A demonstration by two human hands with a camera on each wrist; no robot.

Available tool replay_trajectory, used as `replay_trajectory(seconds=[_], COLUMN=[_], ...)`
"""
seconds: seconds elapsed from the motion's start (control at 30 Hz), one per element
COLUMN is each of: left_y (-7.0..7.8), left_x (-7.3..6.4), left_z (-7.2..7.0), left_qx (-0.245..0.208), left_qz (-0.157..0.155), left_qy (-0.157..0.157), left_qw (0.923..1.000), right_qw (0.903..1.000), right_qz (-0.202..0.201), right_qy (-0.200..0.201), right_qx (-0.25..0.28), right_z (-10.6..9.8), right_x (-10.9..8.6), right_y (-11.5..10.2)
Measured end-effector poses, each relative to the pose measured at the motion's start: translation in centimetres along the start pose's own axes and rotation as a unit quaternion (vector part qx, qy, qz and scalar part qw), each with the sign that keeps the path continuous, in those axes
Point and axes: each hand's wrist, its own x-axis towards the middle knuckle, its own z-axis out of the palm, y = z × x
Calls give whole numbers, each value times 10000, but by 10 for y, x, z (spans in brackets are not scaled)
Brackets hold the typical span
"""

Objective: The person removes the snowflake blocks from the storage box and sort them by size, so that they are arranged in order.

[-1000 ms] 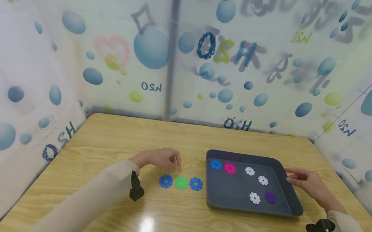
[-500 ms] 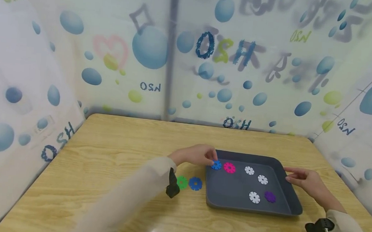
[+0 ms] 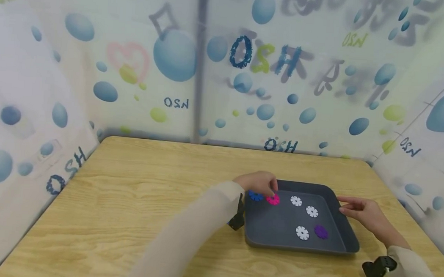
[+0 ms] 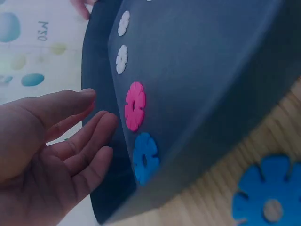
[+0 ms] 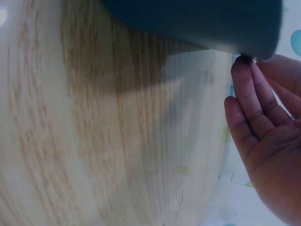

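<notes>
My left hand (image 3: pixel 259 182) is over the far left corner of the dark grey tray (image 3: pixel 277 239), just above a pink flower-shaped disc (image 3: pixel 273 199). In the left wrist view its fingers bend loosely, with a gap to the thumb and nothing held. A blue flower-shaped disc (image 3: pixel 255 196) lies beside the pink one, partly under the hand. White discs (image 3: pixel 302 233) and a purple disc (image 3: pixel 321 232) lie farther right in the tray. My right hand (image 3: pixel 366 213) pinches the tray's right rim, its fingertips (image 5: pixel 242 70) against the outer wall.
Another blue disc (image 4: pixel 268 197) lies on the wooden table (image 3: pixel 134 201), just outside the tray's left wall. My left sleeve (image 3: pixel 198 221) covers the table left of the tray. A curtain (image 3: pixel 217 91) printed with bubbles stands behind the table.
My left hand has moved right, from above the table to over the pink disc in the tray. Its sleeve now hides the discs on the table. The right hand stays at the rim.
</notes>
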Motion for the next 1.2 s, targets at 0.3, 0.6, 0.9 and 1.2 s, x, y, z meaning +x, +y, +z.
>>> replay_trajectory(seconds=[0.3,0.6,0.9,1.2], left_y=[14,13,14,20], left_x=[21,29,30,32], left_z=[7,17,23,23], left_qx=[923,1272,1927,2852], left_qz=[-603,-1065,-1075,-751], left_qy=[-111,-24,113,126], left_qw=[9938,9861,9753,9554], right_qw=[10000,10000,9999,10000], right_qz=[-87,-45,-44,50], right_qy=[42,27,-11,-41], right_qx=[-6,75,112,19], right_z=[-2,-3,1,-2], right_x=[0,1,0,0], right_y=[-2,0,-1,-1])
